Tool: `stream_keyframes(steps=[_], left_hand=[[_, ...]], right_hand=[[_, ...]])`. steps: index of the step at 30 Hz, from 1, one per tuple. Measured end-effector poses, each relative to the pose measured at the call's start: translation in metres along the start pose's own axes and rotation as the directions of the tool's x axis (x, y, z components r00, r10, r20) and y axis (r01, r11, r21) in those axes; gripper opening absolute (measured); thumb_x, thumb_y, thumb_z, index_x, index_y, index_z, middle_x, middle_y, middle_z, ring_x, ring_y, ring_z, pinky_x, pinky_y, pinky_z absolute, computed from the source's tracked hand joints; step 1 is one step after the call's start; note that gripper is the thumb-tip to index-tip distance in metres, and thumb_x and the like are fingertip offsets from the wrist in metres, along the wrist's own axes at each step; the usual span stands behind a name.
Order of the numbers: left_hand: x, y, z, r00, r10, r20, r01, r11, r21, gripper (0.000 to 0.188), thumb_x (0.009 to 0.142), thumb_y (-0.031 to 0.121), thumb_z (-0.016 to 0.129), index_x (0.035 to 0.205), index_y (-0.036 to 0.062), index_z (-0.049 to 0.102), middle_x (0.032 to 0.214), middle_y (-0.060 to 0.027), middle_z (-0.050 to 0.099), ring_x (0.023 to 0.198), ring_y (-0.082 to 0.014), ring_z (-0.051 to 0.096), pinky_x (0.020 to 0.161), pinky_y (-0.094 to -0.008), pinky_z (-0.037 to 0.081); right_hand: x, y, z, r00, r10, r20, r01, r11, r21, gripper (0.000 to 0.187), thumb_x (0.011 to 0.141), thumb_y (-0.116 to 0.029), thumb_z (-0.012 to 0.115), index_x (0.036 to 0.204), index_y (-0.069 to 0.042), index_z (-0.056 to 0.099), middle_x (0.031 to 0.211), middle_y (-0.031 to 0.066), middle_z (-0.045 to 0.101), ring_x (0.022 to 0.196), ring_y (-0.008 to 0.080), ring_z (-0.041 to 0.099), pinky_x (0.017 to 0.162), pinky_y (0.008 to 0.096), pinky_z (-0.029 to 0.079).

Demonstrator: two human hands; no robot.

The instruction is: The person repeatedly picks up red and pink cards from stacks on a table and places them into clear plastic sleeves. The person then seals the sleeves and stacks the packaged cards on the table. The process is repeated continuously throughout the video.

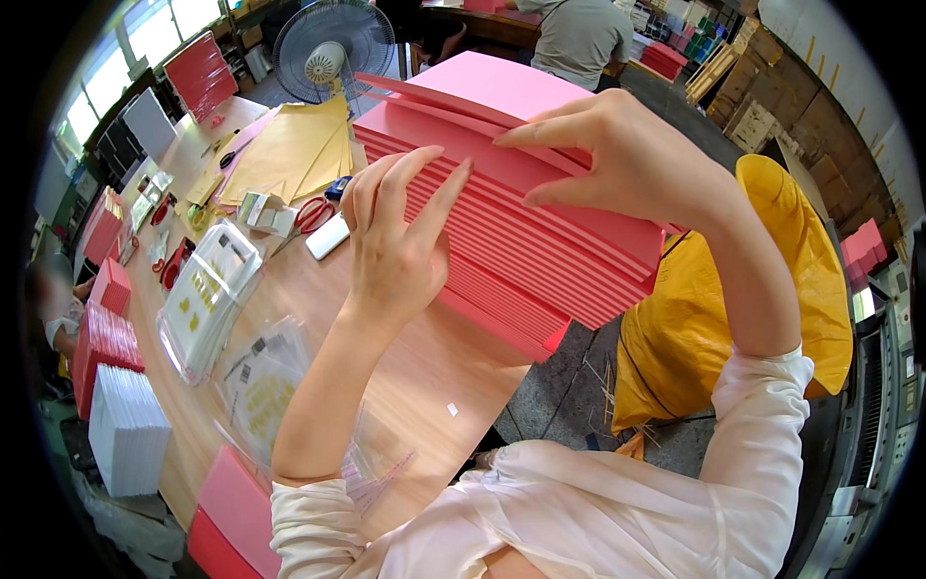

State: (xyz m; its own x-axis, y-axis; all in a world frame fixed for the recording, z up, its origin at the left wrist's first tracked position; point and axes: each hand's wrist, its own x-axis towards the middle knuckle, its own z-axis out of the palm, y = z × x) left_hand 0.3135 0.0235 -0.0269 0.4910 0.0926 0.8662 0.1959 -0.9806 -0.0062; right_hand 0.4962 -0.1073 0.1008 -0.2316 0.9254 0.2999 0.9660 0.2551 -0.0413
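A tall stack of pink folded cards (pixel 540 246) rises at the table's right end, its striped edges toward me. The uppermost pink card (pixel 482 79) is raised a little, with a dark gap beneath its near edge. My right hand (pixel 627 159) reaches over the stack from the right. Its fingers and thumb are curved round the edge of the upper cards. In front of the stack's left side, my left hand (pixel 400 217) has its fingers stretched and apart, tips near the striped edges. Whether those tips touch is not clear.
Red-handled scissors (pixel 313 214), a white box (pixel 267 213) and yellow paper sheets (pixel 299 145) lie left of the stack. Clear plastic bags (pixel 207 299) are nearer. A fan (pixel 328 63) stands behind, and a yellow sack (pixel 694 318) at right. Another person (pixel 584 39) sits beyond.
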Motion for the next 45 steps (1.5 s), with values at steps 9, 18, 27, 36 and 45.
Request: stream_keyframes(steps=[9,18,27,36,45], left_hand=[[0.001,0.001,0.0,1.0,-0.004,0.003,0.004,1.0,-0.004,0.055,0.068,-0.003,0.061,0.121,0.0108,0.064,0.127,-0.0072,0.051,0.117,-0.0275,0.044,0.1,-0.0411,0.031],[0.006,0.003,-0.003,0.999,-0.021,0.049,0.022,1.0,-0.01,0.063,0.068,-0.006,0.06,0.129,0.0117,0.059,0.129,-0.0086,0.048,0.119,-0.0277,0.042,0.101,-0.0407,0.03],[0.014,0.009,-0.006,0.995,-0.063,0.074,0.065,0.998,-0.02,0.069,0.07,-0.005,0.057,0.137,0.0113,0.05,0.129,-0.01,0.047,0.119,-0.0291,0.041,0.102,-0.0405,0.029],[0.012,0.017,0.001,0.998,-0.038,0.057,0.054,0.95,-0.306,0.057,0.063,-0.011,0.054,0.118,0.0009,0.047,0.114,-0.0122,0.058,0.121,-0.0315,0.041,0.103,-0.0438,0.027],[0.007,0.024,-0.012,0.988,-0.09,0.126,0.142,0.854,-0.501,0.057,0.066,-0.01,0.056,0.12,0.0008,0.042,0.127,-0.018,0.052,0.124,-0.0358,0.04,0.107,-0.0433,0.026]], right_hand=[[0.001,-0.003,-0.001,0.999,0.012,0.043,-0.012,1.0,0.002,0.046,0.072,-0.014,0.077,0.115,-0.001,0.066,0.105,0.0177,0.068,0.093,0.0318,0.066,0.084,0.0346,0.053],[0.002,-0.001,0.0,1.0,-0.018,0.013,0.018,1.0,-0.009,0.041,0.077,-0.018,0.075,0.114,-0.002,0.067,0.099,0.0183,0.069,0.086,0.0305,0.066,0.08,0.0344,0.053],[0.004,0.001,0.0,0.998,-0.032,-0.052,0.034,0.999,0.039,0.034,0.081,-0.006,0.06,0.114,-0.004,0.067,0.088,0.0228,0.067,0.075,0.0325,0.066,0.074,0.0355,0.054],[0.004,-0.034,-0.005,0.985,0.134,0.109,-0.104,0.964,-0.245,0.058,0.079,-0.002,0.052,0.137,-0.01,0.051,0.066,0.0191,0.062,0.06,0.0323,0.063,0.063,0.0391,0.053],[0.002,-0.037,0.049,0.986,0.029,-0.166,-0.132,0.746,-0.652,0.037,0.077,-0.007,0.061,0.112,0.005,0.059,0.066,0.0078,0.064,0.056,0.019,0.064,0.05,0.0285,0.052]])
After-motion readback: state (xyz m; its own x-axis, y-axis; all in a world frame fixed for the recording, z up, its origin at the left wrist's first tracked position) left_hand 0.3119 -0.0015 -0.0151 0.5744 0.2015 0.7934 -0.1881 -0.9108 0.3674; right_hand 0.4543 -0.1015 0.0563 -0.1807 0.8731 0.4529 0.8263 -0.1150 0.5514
